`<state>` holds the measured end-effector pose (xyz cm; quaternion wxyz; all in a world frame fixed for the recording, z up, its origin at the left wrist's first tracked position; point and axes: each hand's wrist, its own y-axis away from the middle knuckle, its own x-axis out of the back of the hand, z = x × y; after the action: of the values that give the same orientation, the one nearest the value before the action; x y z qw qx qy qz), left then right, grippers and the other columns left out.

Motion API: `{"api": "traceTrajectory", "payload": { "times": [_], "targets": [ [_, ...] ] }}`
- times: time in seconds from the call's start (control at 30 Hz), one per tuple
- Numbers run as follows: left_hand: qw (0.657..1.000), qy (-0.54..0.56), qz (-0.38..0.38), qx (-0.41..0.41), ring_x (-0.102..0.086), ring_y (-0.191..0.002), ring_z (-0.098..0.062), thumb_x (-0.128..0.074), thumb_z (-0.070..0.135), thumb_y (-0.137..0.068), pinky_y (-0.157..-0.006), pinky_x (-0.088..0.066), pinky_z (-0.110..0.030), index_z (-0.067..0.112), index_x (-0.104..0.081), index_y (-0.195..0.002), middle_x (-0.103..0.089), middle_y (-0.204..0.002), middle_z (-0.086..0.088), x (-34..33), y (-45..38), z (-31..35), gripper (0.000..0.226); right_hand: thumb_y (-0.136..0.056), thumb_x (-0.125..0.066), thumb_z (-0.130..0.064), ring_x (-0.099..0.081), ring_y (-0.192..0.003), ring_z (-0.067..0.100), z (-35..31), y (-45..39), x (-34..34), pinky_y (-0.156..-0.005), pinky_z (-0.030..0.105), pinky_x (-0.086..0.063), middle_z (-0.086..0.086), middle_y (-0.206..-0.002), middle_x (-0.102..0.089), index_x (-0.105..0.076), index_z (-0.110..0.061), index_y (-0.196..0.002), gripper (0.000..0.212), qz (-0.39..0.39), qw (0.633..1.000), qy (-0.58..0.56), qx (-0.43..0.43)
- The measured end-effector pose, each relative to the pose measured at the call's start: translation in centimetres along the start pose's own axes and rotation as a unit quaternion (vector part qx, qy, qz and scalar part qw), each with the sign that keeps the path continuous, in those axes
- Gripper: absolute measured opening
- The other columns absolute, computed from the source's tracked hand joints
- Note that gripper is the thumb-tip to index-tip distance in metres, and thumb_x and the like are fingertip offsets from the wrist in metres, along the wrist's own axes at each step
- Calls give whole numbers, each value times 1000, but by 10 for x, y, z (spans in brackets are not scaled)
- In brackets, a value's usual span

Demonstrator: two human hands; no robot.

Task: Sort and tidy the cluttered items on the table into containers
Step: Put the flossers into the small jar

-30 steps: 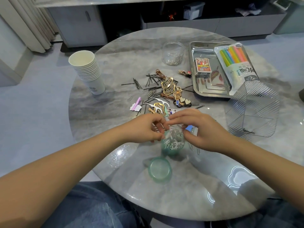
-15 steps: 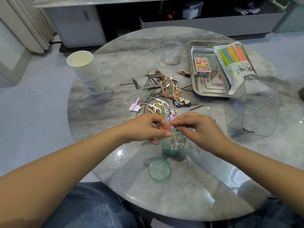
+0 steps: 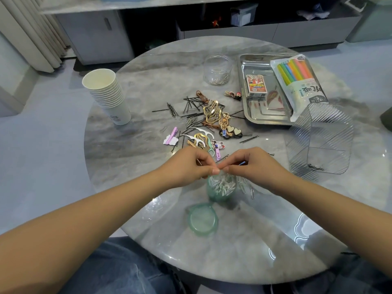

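A small green-tinted jar point(image 3: 220, 188), full of small white pieces, stands open near the table's front. Its green lid point(image 3: 203, 221) lies flat just in front of it. My left hand point(image 3: 191, 165) and my right hand point(image 3: 257, 166) meet fingertip to fingertip right above the jar's mouth. Both have curled fingers and pinch a small item too tiny to identify. A bit of blue clip point(image 3: 242, 163) shows in my right fingers. Behind my hands is a pile of hairpins, clips and floss picks point(image 3: 209, 122).
Loose paper clips point(image 3: 247, 187) lie right of the jar. A clear jar point(image 3: 217, 70) stands at the back, a stack of paper cups point(image 3: 108, 94) at left. A metal tray point(image 3: 265, 118) holds a card box point(image 3: 255, 84) and a straw pack point(image 3: 299, 81). A ribbed clear bin point(image 3: 320, 143) stands at right.
My right hand has come off the jar's side and up to its mouth. Both hands' fingertips now meet above it. The jar and lid have stayed put.
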<state>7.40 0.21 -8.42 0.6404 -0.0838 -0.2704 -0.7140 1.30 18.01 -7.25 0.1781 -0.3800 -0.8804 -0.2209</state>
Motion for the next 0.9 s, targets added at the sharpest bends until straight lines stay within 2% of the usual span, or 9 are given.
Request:
{"api": "traceTrajectory", "payload": {
  "times": [0.07, 0.17, 0.27, 0.37, 0.47, 0.57, 0.67, 0.73, 0.9],
  "targets": [
    [1000, -6, -26, -10, -60, -61, -3, -71, 15, -82, -66, -53, -21, 15, -72, -83, -65, -66, 6, 8, 2, 1, 1, -81, -70, -10, -62, -74, 6, -2, 1, 2, -73, 20, -49, -1, -85, -73, -75, -25, -84, 17, -5, 1000, -11, 5],
    [997, -34, -55, -35, -65, -66, -6, -72, 17, -82, -71, -55, -23, 25, -72, -86, -69, -73, 5, 17, 6, 3, 9, -82, -69, -11, -58, -63, -6, -3, 3, 1, -62, 8, -43, -3, -84, -72, -75, -24, -88, 16, -19, 999, 20, 18],
    [992, -79, -55, -84, -63, -76, -14, -77, 24, -77, -76, -52, -31, 38, -71, -86, -68, -82, 3, 19, 8, 1, 18, -82, -69, -12, -60, -68, -2, -1, 1, -2, -64, 9, -43, -5, -86, -71, -76, -22, -92, 15, -10, 998, 61, 31],
    [985, -101, -44, -135, -62, -78, -12, -78, 24, -75, -76, -50, -31, 30, -75, -89, -69, -84, -1, 18, 8, 0, 16, -83, -69, -13, -63, -79, 7, 4, 1, -3, -72, 16, -48, -6, -91, -70, -76, -21, -95, 17, 1, 997, 65, 42],
    [981, -112, -38, -151, -61, -76, -9, -77, 21, -76, -72, -49, -24, 25, -76, -87, -69, -80, 1, 14, 7, 1, 11, -82, -69, -10, -64, -81, 8, 7, 1, -5, -73, 15, -48, -5, -92, -70, -77, -19, -95, 17, 4, 998, 46, 41],
    [981, -121, -40, -146, -59, -74, -8, -76, 21, -78, -70, -47, -21, 24, -76, -85, -66, -76, 6, 5, 7, 1, 8, -81, -70, -11, -64, -80, 6, 7, 0, -5, -71, 12, -46, -8, -88, -70, -76, -22, -91, 16, -2, 998, 42, 44],
    [989, -85, -34, -112, -62, -71, -6, -74, 22, -80, -73, -53, -27, 30, -75, -83, -67, -73, 10, 6, 5, 2, 9, -84, -68, -15, -64, -77, 4, 4, 1, -2, -71, 15, -48, -12, -83, -71, -72, -34, -83, 20, 5, 999, 23, 41],
    [995, -46, -48, -72, -67, -72, -11, -73, 23, -82, -77, -56, -35, 31, -74, -82, -71, -77, 4, 11, 5, 3, 8, -86, -65, -17, -64, -78, 5, 2, 2, -1, -72, 18, -48, -11, -83, -71, -71, -38, -82, 22, 5, 999, 24, 36],
    [997, -19, -67, -42, -70, -73, -15, -68, 21, -86, -73, -59, -30, 13, -73, -94, -72, -74, -2, 18, 5, 7, 12, -88, -61, -19, -57, -68, -8, 0, -3, 1, -65, 9, -44, -11, -81, -71, -72, -32, -86, 17, 8, 1000, 12, 18]
  ]
}}
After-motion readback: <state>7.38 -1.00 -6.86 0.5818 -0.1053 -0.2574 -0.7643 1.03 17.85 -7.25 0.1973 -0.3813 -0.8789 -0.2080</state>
